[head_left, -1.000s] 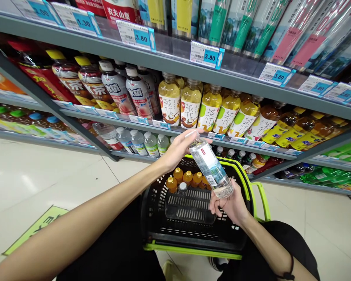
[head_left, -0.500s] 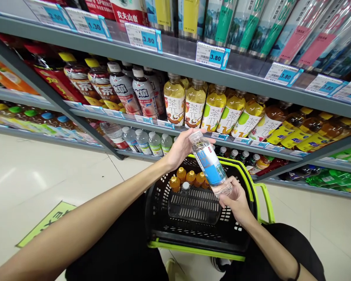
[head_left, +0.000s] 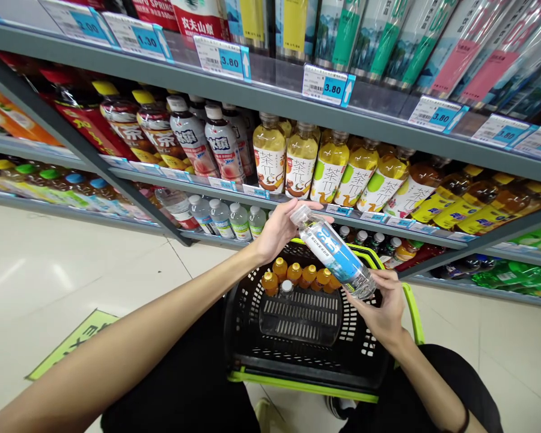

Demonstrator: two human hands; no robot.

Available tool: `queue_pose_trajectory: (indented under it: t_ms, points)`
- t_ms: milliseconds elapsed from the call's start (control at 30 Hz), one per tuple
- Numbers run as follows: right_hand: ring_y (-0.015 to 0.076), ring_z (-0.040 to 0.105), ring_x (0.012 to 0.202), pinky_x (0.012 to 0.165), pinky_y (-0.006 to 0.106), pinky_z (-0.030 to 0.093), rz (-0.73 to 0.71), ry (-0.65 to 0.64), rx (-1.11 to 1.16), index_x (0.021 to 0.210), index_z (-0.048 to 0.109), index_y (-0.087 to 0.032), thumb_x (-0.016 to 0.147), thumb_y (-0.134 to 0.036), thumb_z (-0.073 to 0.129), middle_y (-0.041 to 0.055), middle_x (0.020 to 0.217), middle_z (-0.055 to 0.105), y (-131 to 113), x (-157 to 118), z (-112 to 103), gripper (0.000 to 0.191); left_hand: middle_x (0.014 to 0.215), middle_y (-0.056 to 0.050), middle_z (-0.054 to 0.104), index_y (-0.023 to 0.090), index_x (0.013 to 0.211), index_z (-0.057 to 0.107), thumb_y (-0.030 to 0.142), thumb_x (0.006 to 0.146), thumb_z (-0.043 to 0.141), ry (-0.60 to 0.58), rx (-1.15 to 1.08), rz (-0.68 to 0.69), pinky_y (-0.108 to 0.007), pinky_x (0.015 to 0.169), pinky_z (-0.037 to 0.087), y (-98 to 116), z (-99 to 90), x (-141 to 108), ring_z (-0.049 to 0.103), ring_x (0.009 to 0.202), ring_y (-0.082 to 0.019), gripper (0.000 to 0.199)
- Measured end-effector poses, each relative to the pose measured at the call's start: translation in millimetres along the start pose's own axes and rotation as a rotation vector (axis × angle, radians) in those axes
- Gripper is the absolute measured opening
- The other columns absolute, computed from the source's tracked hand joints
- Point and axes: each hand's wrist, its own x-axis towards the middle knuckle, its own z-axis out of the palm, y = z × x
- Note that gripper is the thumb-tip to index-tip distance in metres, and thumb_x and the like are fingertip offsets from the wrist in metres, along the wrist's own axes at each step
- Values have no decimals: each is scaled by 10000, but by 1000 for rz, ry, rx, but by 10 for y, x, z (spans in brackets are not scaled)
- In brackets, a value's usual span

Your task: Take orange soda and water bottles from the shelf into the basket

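Note:
A clear plastic water bottle with a blue and white label lies aslant between my hands, cap up to the left and base down to the right. At the cap end, my left hand grips it, some fingers hidden behind the bottle. My right hand has fingers and thumb closed around the base. Below it is a black shopping basket with a lime-green rim. Inside, several small orange bottles stand along the far side, beside a clear bottle with a white cap.
Ahead, a grey store shelf runs across the view with price tags on its edge. Several tea bottles line the middle level; small capped bottles stand lower. A green floor sign lies at left. My knees flank the basket.
The bottle has turned about its length, so its label shows differently, and its base has swung right and slightly up with my right hand. My left hand has barely moved.

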Motion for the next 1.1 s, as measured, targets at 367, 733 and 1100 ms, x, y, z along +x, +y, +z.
queue_pose_trajectory:
  t_ms: [367,733,1100]
  points:
    - [261,670,941,755,429,598,-293,7,-284,1200,567,-248,885,-241,808,85,1047,611,160,121,-196,396,1204,-150,745,163,1195,644,683,924,451,-35,-15,22,-479,938,480,-22,8,4,694,1068,-330,617]
    - [219,660,729,595,317,511,351,-363,-190,1157,515,-207,839,-468,810,101,1047,693,135,52,-52,507,1175,-99,709,228,1362,555,451,827,769,-190,602,84,-339,811,546,13,-165,6,690,987,-245,618]
    - [319,695,899,768,350,455,630,-1024,-378,927,643,-174,899,-268,729,98,841,688,170,135,-22,130,962,-78,753,174,1131,697,357,730,810,-430,1282,-227,-308,745,492,-1519,-48,14,695,862,-248,455]
